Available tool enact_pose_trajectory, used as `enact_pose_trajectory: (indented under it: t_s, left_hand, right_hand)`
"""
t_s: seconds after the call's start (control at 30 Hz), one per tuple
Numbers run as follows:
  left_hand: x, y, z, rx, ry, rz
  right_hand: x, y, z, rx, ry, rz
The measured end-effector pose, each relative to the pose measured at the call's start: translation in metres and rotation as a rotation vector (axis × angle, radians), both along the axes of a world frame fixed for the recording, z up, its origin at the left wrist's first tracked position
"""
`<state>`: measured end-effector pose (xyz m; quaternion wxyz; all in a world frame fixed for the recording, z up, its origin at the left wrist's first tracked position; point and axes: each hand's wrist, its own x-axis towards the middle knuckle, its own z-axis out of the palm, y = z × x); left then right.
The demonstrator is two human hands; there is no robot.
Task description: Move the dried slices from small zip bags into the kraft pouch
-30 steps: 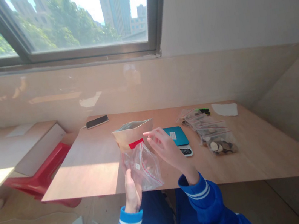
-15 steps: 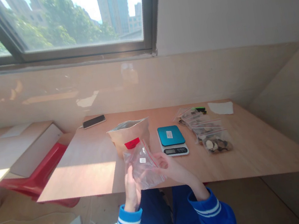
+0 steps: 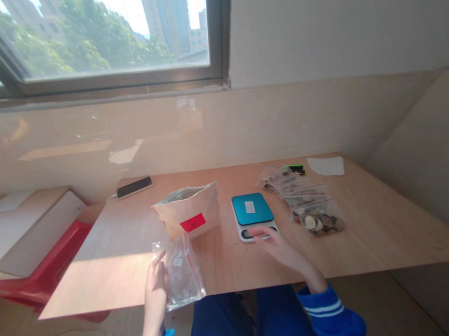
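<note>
Fingers of the left hand (image 3: 154, 286) pinch a small clear zip bag with red seal (image 3: 180, 271) over the wooden table's (image 3: 135, 251) near edge; right hand (image 3: 279, 242), fingers spread, touches the teal-topped white kitchen scale (image 3: 254, 216), beside the tan paper pouch (image 3: 189, 211).

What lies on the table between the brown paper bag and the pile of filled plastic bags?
The teal scale, in the head view; the right hand touches its front.

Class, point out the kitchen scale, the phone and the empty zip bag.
kitchen scale (image 3: 252, 208): head view, on its teal platform.
phone (image 3: 134, 187): head view, screen middle.
empty zip bag (image 3: 180, 273): head view, clear front panel.
</note>
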<state>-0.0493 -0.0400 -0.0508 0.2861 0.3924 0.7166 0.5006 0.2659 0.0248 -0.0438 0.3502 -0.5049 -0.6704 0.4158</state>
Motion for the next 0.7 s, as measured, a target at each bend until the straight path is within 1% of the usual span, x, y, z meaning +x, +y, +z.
enact_pose_trajectory:
  t_s: [0.03,0.07,0.1,0.13,0.2,0.27,0.33,0.4,0.5,0.57,0.6,0.63,0.7]
  left_hand:
    - [-0.014,-0.002,-0.002,-0.021,-0.036,-0.042]
    - [-0.028,-0.003,-0.003,-0.075,-0.068,-0.022]
    - [-0.040,-0.004,-0.004,-0.150,-0.101,-0.015]
    - [-0.052,-0.004,-0.005,-0.193,-0.118,-0.015]
    - [-0.070,0.000,-0.004,-0.238,-0.052,0.007]
    - [-0.081,0.009,-0.002,-0.279,0.056,0.033]
    - [-0.087,0.022,0.000,-0.303,0.131,0.062]
    - [-0.087,0.034,0.002,-0.297,0.206,0.100]
    - [-0.081,0.046,0.005,-0.224,0.429,0.197]
    - [-0.074,0.049,0.008,-0.145,0.556,0.274]
    - [-0.069,0.049,0.010,-0.096,0.574,0.303]
    - [-0.063,0.047,0.012,-0.040,0.551,0.316]
    - [-0.047,0.042,0.017,0.079,0.420,0.277]
  right_hand:
    - [0.025,0.011,-0.003,0.105,-0.096,-0.117]
    - [0.050,0.023,-0.006,0.216,-0.209,-0.216]
    - [0.075,0.035,-0.009,0.313,-0.336,-0.285]
    - [0.099,0.045,-0.012,0.387,-0.451,-0.355]
    - [0.139,0.061,-0.017,0.454,-0.642,-0.428]
    - [0.165,0.069,-0.021,0.425,-0.811,-0.473]
    - [0.181,0.071,-0.022,0.368,-0.955,-0.486]
    - [0.190,0.068,-0.020,0.322,-1.064,-0.492]
    - [0.197,0.057,-0.010,0.259,-1.153,-0.532]
    - [0.201,0.047,0.002,0.236,-1.162,-0.549]
    - [0.201,0.041,0.009,0.238,-1.152,-0.548]
    - [0.201,0.035,0.016,0.244,-1.128,-0.541]
    - [0.196,0.023,0.031,0.250,-1.026,-0.516]
